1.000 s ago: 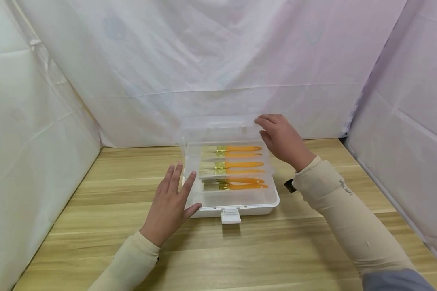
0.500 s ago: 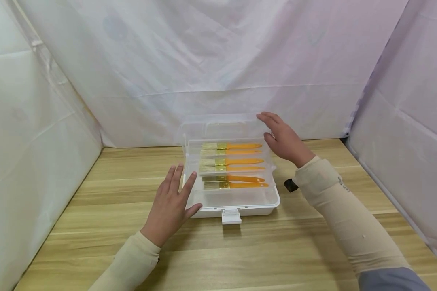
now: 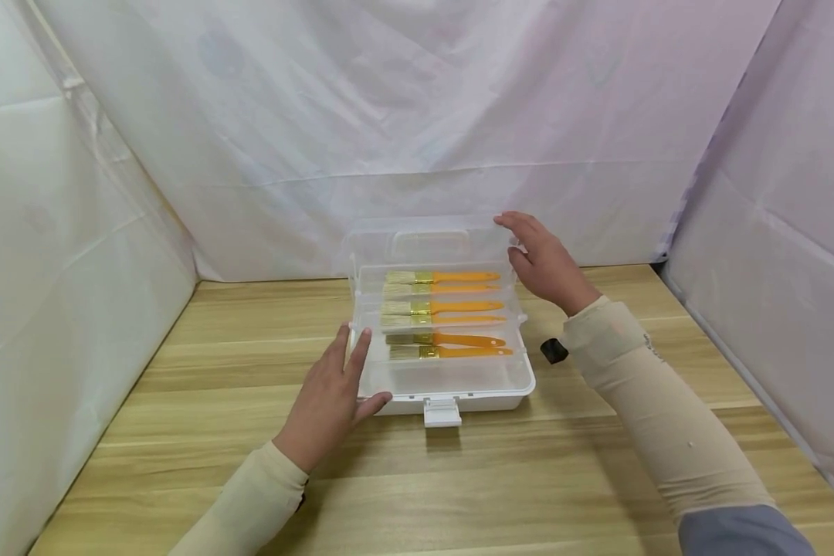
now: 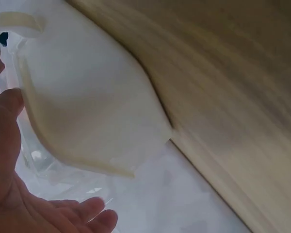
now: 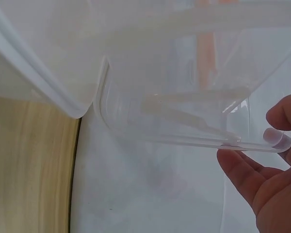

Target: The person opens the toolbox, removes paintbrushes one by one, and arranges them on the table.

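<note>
A white box (image 3: 493, 405) is sitting mid-counter (image 3: 417, 486), with six brushes (image 3: 453, 307) lying inside, bristles pointing towards 9 o'clock. Its clear lid (image 3: 374, 247) is standing raised at 12 o'clock. At 2 o'clock, the right grip (image 3: 545, 266) is pinching the lid's edge. At 8 o'clock, the left grip (image 3: 328, 401) is resting wide open, grasping nothing, its thumb touching the box. A black object (image 3: 554, 350) is lying at 3 o'clock.

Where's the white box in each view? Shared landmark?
Head: white box, centre, just below mid-height.
Left wrist: white box, upper left.
Right wrist: white box, across the upper part.
Shared landmark: wood-grain tabletop, bottom in head, right in left wrist, lower left in right wrist.
</note>
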A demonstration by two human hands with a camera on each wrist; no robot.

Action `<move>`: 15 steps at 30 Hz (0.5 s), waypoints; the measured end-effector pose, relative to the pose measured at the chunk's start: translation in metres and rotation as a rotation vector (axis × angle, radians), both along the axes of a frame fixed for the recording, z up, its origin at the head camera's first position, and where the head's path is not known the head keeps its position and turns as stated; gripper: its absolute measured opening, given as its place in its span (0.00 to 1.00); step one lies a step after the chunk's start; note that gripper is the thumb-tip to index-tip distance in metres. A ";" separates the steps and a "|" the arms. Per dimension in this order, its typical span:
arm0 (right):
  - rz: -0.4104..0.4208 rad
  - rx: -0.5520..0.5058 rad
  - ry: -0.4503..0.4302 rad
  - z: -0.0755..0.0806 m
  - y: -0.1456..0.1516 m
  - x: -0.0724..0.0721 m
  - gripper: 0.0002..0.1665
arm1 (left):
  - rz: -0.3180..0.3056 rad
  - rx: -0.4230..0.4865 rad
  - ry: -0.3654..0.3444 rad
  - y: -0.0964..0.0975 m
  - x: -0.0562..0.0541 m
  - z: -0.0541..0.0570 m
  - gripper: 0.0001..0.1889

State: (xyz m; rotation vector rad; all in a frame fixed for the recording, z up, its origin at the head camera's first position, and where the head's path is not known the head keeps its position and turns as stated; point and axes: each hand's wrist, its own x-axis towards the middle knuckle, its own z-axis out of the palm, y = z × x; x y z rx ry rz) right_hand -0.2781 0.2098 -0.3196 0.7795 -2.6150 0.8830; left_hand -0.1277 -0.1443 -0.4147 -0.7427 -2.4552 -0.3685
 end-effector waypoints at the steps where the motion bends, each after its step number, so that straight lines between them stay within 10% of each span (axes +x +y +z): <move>1: 0.000 0.000 -0.003 0.000 0.000 0.000 0.28 | -0.005 0.010 0.000 0.000 0.000 -0.001 0.63; 15: 0.005 0.030 -0.053 0.002 0.002 -0.007 0.30 | 0.135 0.009 -0.248 0.000 -0.001 0.003 0.62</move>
